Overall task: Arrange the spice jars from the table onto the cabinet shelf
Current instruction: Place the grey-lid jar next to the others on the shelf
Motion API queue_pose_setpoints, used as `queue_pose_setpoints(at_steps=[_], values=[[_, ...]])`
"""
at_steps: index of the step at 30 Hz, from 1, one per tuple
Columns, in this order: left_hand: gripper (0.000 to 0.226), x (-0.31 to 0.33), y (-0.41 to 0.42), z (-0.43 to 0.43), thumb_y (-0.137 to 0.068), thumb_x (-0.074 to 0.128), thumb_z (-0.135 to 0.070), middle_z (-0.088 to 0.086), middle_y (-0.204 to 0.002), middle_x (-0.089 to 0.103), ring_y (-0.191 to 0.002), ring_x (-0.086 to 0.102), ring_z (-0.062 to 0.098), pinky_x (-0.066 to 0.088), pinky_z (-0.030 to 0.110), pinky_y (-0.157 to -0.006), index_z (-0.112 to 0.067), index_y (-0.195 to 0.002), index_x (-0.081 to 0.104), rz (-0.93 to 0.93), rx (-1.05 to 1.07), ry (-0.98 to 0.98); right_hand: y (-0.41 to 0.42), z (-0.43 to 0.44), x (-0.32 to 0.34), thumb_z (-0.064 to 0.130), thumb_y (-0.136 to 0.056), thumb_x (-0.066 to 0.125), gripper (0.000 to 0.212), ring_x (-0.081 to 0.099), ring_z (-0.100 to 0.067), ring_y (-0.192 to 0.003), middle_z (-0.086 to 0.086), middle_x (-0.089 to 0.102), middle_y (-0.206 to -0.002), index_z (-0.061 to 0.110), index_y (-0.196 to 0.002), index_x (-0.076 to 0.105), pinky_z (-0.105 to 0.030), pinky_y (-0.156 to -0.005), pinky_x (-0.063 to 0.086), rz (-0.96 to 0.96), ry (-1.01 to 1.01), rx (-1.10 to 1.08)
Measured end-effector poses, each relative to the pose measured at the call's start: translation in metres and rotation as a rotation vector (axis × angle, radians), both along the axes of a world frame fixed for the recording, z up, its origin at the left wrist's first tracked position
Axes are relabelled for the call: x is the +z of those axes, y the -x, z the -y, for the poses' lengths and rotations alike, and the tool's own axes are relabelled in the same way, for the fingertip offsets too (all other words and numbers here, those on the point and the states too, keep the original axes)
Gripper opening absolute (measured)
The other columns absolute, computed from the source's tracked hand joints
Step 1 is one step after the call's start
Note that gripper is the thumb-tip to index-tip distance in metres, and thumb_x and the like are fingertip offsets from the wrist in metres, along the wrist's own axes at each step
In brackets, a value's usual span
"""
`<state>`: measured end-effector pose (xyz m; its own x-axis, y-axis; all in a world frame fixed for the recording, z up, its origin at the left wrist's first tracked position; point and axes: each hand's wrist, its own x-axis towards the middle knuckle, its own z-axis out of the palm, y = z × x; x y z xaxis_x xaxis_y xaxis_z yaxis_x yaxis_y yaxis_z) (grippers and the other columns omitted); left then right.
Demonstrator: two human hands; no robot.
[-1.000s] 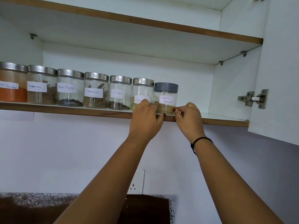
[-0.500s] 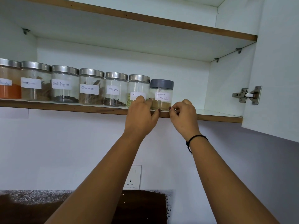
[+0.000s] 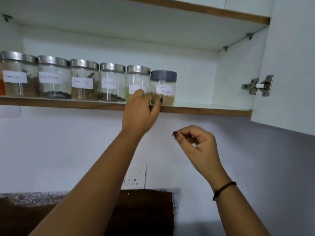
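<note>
leftmost orange-filled jar cut by left edge | fennel jar label half hidden behind left hand | other labels blurred

Row of jars packed side by side along the left and middle of the cabinet shelf, lids touching or nearly so; no gap wide enough for fingers between them. Last in the row, the grey-lidded jar, with the left hand pressed against its lower left side and covering the front of the neighbouring steel-lidded jar. To the right of the grey-lidded jar, bare shelf up to the cabinet side wall. Ample height above the lids, under the upper shelf. Open door and hinge bounding the right. Right hand loosely curled below the shelf, in free air before the wall.
</note>
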<state>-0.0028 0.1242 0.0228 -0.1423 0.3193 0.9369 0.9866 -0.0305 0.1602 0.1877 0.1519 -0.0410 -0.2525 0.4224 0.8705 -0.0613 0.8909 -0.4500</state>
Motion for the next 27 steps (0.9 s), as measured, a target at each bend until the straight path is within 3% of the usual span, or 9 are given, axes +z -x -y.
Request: queue_pose_setpoints(at_steps=[4,7,10,17,23,27], values=[[0.035,0.001,0.006,0.005,-0.101,0.047,-0.033,0.002,-0.088,0.046,-0.081,0.048,0.019,0.029,0.027,-0.068,-0.013,-0.115,0.071,-0.03,-0.085,0.052,-0.019,0.017,-0.047,0.015,-0.087,0.071,0.01,0.065,-0.017,-0.077,0.004,0.069,-0.078,0.011,-0.078,0.074,-0.018,-0.064,0.049,0.066,0.049,0.039],[0.027,-0.01,0.001,0.024,-0.1,0.051,-0.023,0.004,-0.096,0.061,-0.091,0.06,0.021,0.045,0.028,-0.076,-0.015,-0.117,0.071,0.061,-0.4,-0.009,-0.035,0.028,-0.066,0.027,-0.086,0.068,0.019,0.066,-0.019,-0.078,0.004,0.069,-0.079,0.01,-0.079,0.074,-0.023,-0.064,0.052,0.049,0.099,0.066],[0.021,-0.047,-0.024,0.05,-0.102,0.053,-0.016,0.01,-0.098,0.072,-0.094,0.068,0.024,0.056,0.042,-0.083,-0.009,-0.104,0.072,0.212,-0.648,-0.077,-0.047,0.041,-0.076,0.03,-0.085,0.065,0.021,0.067,-0.023,-0.077,0.003,0.068,-0.079,0.012,-0.079,0.073,-0.037,-0.062,0.057,0.017,0.157,0.093],[0.025,-0.147,-0.087,0.083,-0.102,0.049,-0.011,0.005,-0.089,0.072,-0.09,0.069,0.021,0.053,0.028,-0.083,-0.007,-0.089,0.07,0.459,-0.805,0.187,-0.064,0.062,-0.104,0.021,-0.087,0.065,0.016,0.065,-0.022,-0.073,-0.002,0.068,-0.079,0.007,-0.083,0.073,-0.043,-0.059,0.057,0.009,0.193,0.098],[0.027,-0.202,-0.12,0.101,-0.102,0.044,-0.014,0.003,-0.081,0.066,-0.083,0.065,0.024,0.051,0.036,-0.082,-0.018,-0.083,0.063,0.701,-0.985,0.206,-0.088,0.075,-0.146,0.007,-0.088,0.066,0.007,0.063,-0.022,-0.07,-0.006,0.066,-0.078,0.006,-0.082,0.071,-0.037,-0.058,0.053,0.065,0.192,0.049],[0.028,-0.246,-0.14,0.111,-0.102,0.042,-0.007,0.009,-0.079,0.066,-0.08,0.065,0.017,0.05,0.025,-0.078,-0.007,-0.082,0.062,0.814,-0.994,0.337,-0.111,0.084,-0.174,0.008,-0.089,0.067,0.009,0.062,-0.019,-0.071,-0.005,0.065,-0.076,0.005,-0.081,0.07,-0.035,-0.061,0.052,0.091,0.299,0.03]])
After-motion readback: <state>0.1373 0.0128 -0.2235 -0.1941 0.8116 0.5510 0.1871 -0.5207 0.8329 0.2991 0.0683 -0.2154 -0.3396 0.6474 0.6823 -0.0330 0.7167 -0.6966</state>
